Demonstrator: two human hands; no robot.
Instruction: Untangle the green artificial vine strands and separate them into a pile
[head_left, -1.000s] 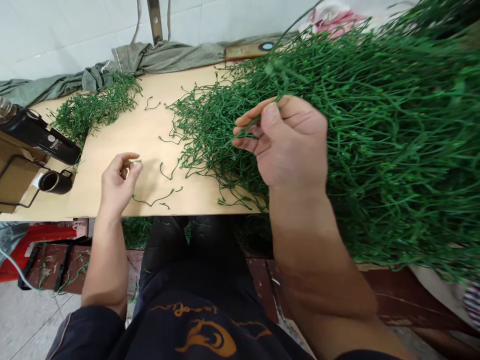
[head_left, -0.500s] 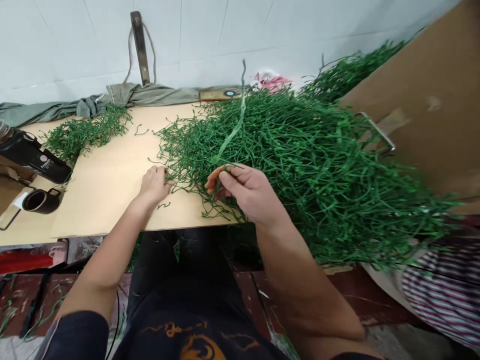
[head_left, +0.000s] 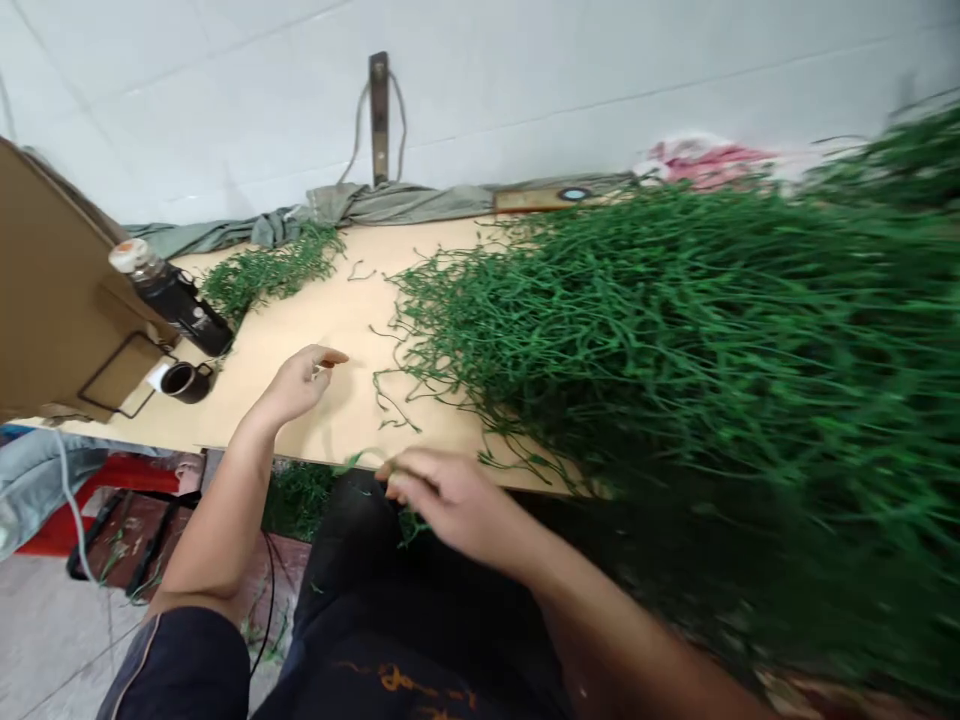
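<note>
My left hand (head_left: 301,384) hovers over the bare tan board (head_left: 345,320), its fingers stretched out and the thumb apart, with nothing in it. At the board's front edge, above my lap, my right hand (head_left: 431,492) pinches a thin green stem (head_left: 361,458) that looks artificial. Part of the stem sticks out leftward past the fingertips, and more green hangs below the hand; motion smears it. To the right spreads a large heap of thin green stems (head_left: 645,320), with a few loose ends reaching onto the board near my hands.
A smaller green pile (head_left: 274,268) lies at the back left. Beside it stand a black bottle (head_left: 184,308), a dark mug (head_left: 186,382) and a cardboard box (head_left: 67,290). Grey cloth (head_left: 405,205) runs along the wall. Below left is a dark red case (head_left: 142,540).
My right hand has moved from the heap down to the board's front edge, carrying the green stem. My left hand has drawn away from the heap. The view has swung left.
</note>
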